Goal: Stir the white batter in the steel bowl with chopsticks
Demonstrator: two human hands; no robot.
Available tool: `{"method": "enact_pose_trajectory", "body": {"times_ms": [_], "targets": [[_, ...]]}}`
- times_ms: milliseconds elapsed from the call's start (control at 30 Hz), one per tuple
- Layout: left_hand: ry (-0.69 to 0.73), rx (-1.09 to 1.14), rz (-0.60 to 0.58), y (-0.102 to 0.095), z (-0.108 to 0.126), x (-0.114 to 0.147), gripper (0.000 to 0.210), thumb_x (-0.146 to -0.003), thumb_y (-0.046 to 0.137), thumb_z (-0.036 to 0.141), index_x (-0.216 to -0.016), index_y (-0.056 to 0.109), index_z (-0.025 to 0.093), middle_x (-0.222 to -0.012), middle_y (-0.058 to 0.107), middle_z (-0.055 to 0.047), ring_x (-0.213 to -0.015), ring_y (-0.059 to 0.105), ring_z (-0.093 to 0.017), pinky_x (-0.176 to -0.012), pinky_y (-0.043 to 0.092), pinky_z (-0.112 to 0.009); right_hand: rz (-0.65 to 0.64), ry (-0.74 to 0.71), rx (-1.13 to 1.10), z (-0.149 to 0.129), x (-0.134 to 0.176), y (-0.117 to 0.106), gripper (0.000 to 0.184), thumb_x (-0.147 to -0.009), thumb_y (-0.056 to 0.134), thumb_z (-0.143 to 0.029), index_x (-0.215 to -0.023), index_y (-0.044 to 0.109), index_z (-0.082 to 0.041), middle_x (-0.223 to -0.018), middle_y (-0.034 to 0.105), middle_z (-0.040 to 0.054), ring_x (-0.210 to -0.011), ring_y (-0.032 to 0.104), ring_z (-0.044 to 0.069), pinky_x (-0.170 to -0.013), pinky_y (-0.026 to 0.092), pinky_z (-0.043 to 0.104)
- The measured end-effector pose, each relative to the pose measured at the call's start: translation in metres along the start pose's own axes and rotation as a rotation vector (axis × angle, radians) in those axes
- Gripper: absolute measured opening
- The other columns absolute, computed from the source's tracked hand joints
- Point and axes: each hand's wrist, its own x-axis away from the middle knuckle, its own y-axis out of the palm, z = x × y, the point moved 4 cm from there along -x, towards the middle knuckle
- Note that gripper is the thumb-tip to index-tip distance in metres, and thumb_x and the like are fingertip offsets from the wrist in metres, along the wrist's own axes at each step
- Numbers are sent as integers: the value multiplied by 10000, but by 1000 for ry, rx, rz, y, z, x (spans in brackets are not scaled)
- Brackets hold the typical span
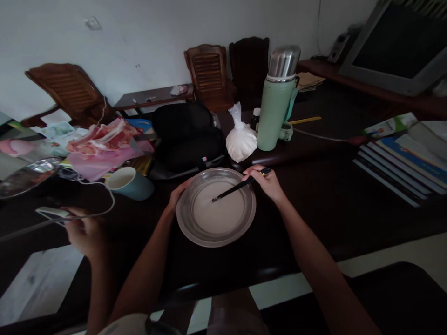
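Observation:
A round metal bowl [186,218] stands on the dark table, with a smooth, off-white liquid [220,216] inside. My left hand [177,194] curls around the bowl's left side, fingers partly hidden behind the rim. In my right hand [267,183], above the right rim, is a pair of dark chopsticks [232,189]. Their tips reach down to the liquid near the middle of the bowl. Just beyond the bowl sits a knotted clear plastic bag of white powder [240,143], beside a tall green thermos [275,109] with a silver cap.
At left, another person's hand [84,232] holds a pale, phone-like device [56,213] near a white cable. A blue cup [131,184], raw meat on pink plastic [104,137] and a black bag [186,139] lie beyond. Stacked books [401,167] are at right.

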Motion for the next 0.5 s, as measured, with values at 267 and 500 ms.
{"method": "enact_pose_trajectory", "body": {"times_ms": [267,500], "targets": [[6,-48,47,-12,-11,-2,713,-928,102,604,-1014,739,294,-1192,655,97,-1263,490,-280,-791,617,-333,148,80,-1,1,-1,-24,448,-816,587,-623,-647,655,-213,-488,651,9,-484,601,160,-623,503,323],[186,15,128,-21,-17,4,791,-871,81,751,-1092,701,311,-1180,663,84,-1298,455,-276,-818,629,-366,-69,44,-24,0,2,6,399,-812,598,-600,-810,708,-216,-690,742,18,-696,691,180,-730,524,322]]}}
